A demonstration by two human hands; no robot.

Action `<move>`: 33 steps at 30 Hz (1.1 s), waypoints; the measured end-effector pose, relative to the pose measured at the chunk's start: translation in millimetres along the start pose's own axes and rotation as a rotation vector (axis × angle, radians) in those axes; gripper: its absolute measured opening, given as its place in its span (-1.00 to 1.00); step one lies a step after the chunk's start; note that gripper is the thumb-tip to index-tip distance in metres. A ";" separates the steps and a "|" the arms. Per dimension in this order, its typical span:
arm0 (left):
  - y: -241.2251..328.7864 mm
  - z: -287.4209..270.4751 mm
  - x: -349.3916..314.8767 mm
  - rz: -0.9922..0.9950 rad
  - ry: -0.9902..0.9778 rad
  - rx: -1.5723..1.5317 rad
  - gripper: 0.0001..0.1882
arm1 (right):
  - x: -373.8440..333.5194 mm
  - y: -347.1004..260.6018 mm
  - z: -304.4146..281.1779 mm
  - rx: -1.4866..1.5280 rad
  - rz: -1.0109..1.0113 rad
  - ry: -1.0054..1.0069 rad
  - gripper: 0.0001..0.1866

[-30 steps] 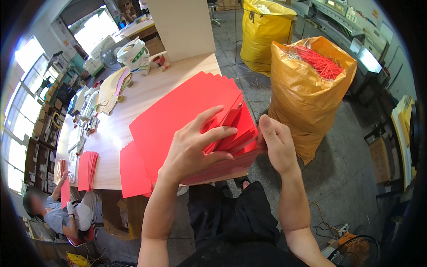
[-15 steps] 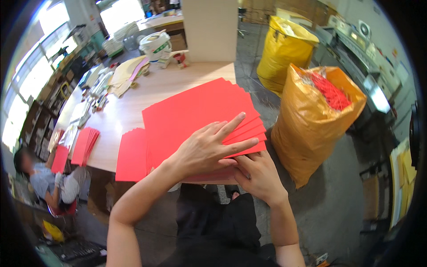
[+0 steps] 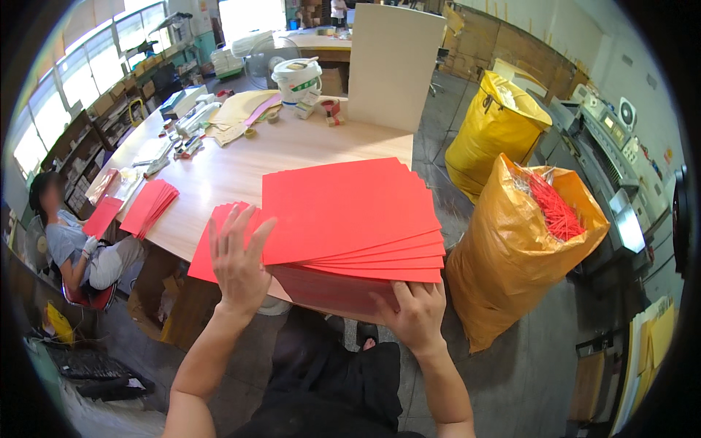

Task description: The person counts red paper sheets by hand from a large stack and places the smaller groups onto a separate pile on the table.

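A tall stack of red paper sheets [image 3: 347,212] lies at the near edge of the table, its upper sheets fanned toward the right. My right hand [image 3: 416,314] grips its near right corner, thumb against the front side, fingers curled at the fanned edges. My left hand [image 3: 241,270] is raised with fingers spread, just left of the tall stack. It is in front of a lower red stack [image 3: 204,255] and partly hides it; whether it touches that stack I cannot tell. Nothing shows in the left hand.
Another fanned red pile [image 3: 150,208] lies farther left, near a seated person [image 3: 69,241] with a red piece. A white bucket [image 3: 298,82], tape rolls and papers stand at the back of the table [image 3: 219,168]. An orange sack [image 3: 522,255] and a yellow sack [image 3: 489,139] stand right.
My left hand has lifted off the fanned right edge and moved left, fingers spreading. My right hand stays at the stack's near right corner. The view has shifted, showing more of the stack's front.
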State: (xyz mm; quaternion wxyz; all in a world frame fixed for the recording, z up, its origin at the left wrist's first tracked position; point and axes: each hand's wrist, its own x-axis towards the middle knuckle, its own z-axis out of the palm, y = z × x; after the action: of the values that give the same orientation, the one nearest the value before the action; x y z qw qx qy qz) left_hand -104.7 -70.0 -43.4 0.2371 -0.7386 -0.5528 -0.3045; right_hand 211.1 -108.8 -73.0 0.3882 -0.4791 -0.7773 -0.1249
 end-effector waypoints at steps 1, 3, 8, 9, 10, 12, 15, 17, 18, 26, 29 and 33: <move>-4.5 0.9 -3.8 -0.046 0.044 -0.020 -0.49 | -3.3 3.3 5.7 -0.020 -0.018 0.016 -0.52; -1.2 1.2 -5.3 0.011 0.109 -0.095 -0.61 | -5.9 9.8 12.4 -0.059 -0.060 0.047 -0.56; 33.1 -33.1 -24.3 0.167 0.099 -0.345 -0.67 | -18.7 21.0 22.0 -0.093 -0.076 0.088 -0.60; 38.5 -33.1 -32.1 0.126 0.106 -0.381 -0.69 | -21.4 21.1 21.6 -0.077 -0.074 0.095 -0.61; 42.0 -33.0 -41.4 0.084 0.110 -0.415 -0.71 | -22.9 19.2 22.5 -0.057 -0.071 0.101 -0.62; 49.2 -27.9 -54.9 -0.089 0.127 -0.377 -0.73 | -23.3 17.5 23.4 -0.031 -0.061 0.104 -0.64; 34.7 -1.0 -89.2 -0.736 0.129 -1.072 -0.68 | -19.5 13.3 26.4 0.002 -0.044 0.102 -0.67; 20.4 -2.4 -90.3 -0.997 -0.082 -1.711 -0.57 | -16.4 11.5 23.4 0.029 -0.045 0.098 -0.66; 22.7 -6.3 -78.2 -1.161 -0.162 -2.028 -0.56 | -16.2 12.8 21.3 0.039 -0.050 0.091 -0.65; 54.5 -29.8 -36.6 -1.110 -0.461 -2.011 -0.57 | -23.7 16.3 19.3 -0.004 -0.033 0.013 -0.45; 50.5 -33.6 -53.8 -1.140 -0.332 -2.071 -0.60 | -13.7 10.4 8.0 -0.020 -0.048 0.013 -0.34; -2.2 -47.6 -86.2 -1.166 -0.032 -1.959 -0.56 | -11.2 9.6 8.3 -0.177 -0.059 -0.050 -0.42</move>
State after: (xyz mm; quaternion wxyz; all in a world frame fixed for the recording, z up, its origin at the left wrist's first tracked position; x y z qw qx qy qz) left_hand -133.3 -160.0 -71.3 -0.6262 -0.2406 -0.3394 -0.6594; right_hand 217.8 -106.4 -88.3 0.3209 -0.4916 -0.7863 -0.1926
